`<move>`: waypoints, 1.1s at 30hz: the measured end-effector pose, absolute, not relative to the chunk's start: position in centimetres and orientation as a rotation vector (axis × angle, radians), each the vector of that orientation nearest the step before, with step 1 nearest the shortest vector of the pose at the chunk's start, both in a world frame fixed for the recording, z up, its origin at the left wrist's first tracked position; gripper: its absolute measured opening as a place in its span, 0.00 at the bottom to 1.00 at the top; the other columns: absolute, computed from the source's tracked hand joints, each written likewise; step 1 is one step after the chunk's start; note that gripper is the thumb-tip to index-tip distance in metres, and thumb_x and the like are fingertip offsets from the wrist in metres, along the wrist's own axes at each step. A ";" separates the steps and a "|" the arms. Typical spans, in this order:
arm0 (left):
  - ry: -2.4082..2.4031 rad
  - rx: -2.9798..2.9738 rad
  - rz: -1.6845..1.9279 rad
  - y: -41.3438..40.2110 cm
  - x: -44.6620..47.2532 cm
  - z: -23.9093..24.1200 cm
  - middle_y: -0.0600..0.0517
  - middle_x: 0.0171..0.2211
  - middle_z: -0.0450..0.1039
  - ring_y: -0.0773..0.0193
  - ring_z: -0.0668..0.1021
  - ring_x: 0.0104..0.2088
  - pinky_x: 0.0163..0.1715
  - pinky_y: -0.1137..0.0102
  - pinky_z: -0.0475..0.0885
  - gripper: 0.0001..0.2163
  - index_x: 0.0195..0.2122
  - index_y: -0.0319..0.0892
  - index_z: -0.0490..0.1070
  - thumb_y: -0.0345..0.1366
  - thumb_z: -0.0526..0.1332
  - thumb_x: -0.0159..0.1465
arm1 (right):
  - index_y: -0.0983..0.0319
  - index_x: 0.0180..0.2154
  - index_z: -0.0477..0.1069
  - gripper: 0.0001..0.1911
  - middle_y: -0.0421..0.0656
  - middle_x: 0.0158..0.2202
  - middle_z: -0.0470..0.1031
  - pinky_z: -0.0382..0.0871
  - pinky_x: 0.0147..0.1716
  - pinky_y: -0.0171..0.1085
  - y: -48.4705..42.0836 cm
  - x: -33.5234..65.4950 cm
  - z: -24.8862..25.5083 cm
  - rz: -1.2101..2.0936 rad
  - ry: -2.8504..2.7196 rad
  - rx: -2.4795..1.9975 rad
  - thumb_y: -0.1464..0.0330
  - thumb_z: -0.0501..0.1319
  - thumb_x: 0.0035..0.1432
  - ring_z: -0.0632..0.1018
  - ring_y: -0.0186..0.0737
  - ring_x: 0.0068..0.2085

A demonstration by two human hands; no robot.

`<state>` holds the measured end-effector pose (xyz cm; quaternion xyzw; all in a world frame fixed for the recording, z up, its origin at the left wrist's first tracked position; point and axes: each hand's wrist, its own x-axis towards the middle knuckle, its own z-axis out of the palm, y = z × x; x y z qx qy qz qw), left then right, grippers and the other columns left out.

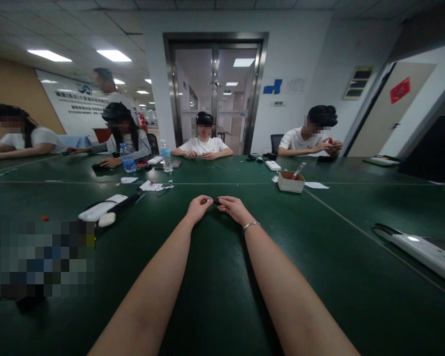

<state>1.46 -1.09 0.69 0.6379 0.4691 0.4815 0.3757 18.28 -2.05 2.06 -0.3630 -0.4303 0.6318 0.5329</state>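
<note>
Both my arms stretch forward over the dark green table (215, 277). Between my fingertips is a small, dark, stick-like object (216, 201) with a pale or metallic-looking end on the left; it is too small to name. My left hand (198, 208) pinches its left end, thumb and forefinger closed. On the other side my right hand (235, 208), a silver bangle (251, 226) at its wrist, closes its fingers on the dark end. The fingers cover part of the object.
To the left lie a white device (104, 207), a pale rounded case (107, 219) and a pen (140, 198). Ahead stand two water bottles (165, 157) and a small box (291, 182). A white device (422, 249) lies at right. Several people in headsets sit around the table.
</note>
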 end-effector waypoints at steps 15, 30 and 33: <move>1.164 1.622 1.194 -0.9 1.2 0.7 0.48 0.29 0.75 0.64 0.74 0.28 0.26 0.71 0.67 0.15 0.35 0.38 0.74 0.44 0.64 0.52 | 0.69 0.33 0.74 0.06 0.44 0.26 0.75 0.74 0.26 0.29 -1.9 18.4 1.9 1.525 -1.047 -0.850 0.80 0.65 0.50 0.76 0.32 0.25; 1.195 1.626 1.176 -1.1 1.1 1.2 0.51 0.24 0.72 0.66 0.70 0.24 0.25 0.71 0.65 0.17 0.31 0.37 0.74 0.49 0.64 0.50 | 0.69 0.35 0.74 0.08 0.45 0.27 0.76 0.73 0.26 0.27 -2.0 18.3 1.9 1.485 -1.058 -0.894 0.80 0.65 0.50 0.76 0.31 0.24; 1.195 1.609 1.170 -0.9 1.3 1.1 0.51 0.23 0.71 0.67 0.70 0.23 0.24 0.72 0.64 0.19 0.30 0.37 0.74 0.50 0.63 0.50 | 0.69 0.35 0.75 0.09 0.45 0.28 0.77 0.73 0.26 0.27 -2.0 18.3 1.8 1.487 -1.057 -0.895 0.79 0.66 0.49 0.76 0.30 0.24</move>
